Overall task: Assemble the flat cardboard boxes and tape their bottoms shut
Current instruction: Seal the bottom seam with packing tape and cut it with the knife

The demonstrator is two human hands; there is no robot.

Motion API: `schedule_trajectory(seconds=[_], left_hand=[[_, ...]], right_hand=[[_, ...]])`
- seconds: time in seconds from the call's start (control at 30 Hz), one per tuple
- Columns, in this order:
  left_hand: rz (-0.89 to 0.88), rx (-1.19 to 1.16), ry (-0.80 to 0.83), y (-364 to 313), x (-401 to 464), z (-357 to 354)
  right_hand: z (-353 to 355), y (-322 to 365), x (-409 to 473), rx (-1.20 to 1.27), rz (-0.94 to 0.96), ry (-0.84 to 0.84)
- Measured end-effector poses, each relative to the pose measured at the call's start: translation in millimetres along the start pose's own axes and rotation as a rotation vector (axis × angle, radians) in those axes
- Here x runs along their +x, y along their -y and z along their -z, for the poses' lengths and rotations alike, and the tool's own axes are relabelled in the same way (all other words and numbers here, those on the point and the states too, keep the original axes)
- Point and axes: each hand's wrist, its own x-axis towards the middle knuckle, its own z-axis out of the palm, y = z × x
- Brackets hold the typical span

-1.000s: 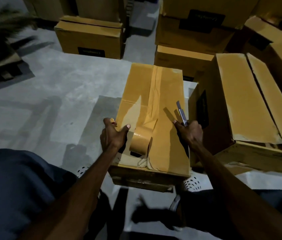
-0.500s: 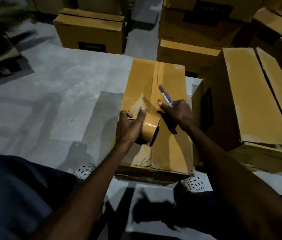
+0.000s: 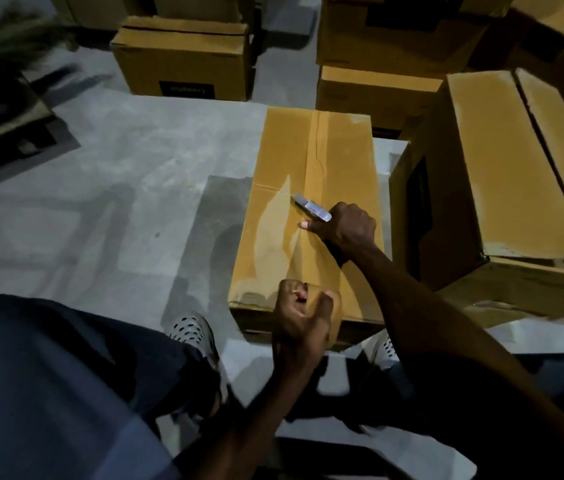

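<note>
Head view, taping stage. The cardboard box in hand stands on the floor between my feet, bottom flaps folded shut and facing up; a strip of tape runs along the centre seam from the far edge toward me. My right hand rests on the box top beside the seam, its grip curled round a cutter whose blade points left across the tape line. My left hand is at the near edge of the box, fingers and thumb curled round what I take to be the tape roll, pulled over the edge; the roll itself is largely hidden, so I judge this rather than see it. Progress on this box: flaps closed, seam covered for most of its length; cutting and pressing down the near end remain. Other boxes stand behind and to the right, one large box with its seam apparently untaped, so further boxes probably remain.
</note>
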Motion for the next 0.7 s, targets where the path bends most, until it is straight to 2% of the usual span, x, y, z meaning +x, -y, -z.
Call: schedule_trajectory(seconds=[0.07, 0.17, 0.37, 0.53, 0.63, 0.7], left_hand=[[0.019, -0.010, -0.055, 7, -7, 9], [0.064, 0.019, -0.050, 14, -13, 17], [0.245, 0.001, -0.077, 31, -41, 11], [0.491, 0.231, 0.038, 43, -36, 17], [0.531, 0.164, 0.139, 50, -27, 19], [0.564, 0.101, 0.149, 54, -21, 17]], right_hand=[[1, 1, -4, -0.015, 0.009, -0.015], [3, 2, -8, -0.017, 0.020, -0.005], [-2, 1, -12, -0.056, 0.014, -0.040], [-1, 4, -16, -0.075, 0.015, -0.040], [-1, 3, -23, -0.100, 0.037, -0.074], [-1, -2, -32, -0.126, 0.079, -0.111]])
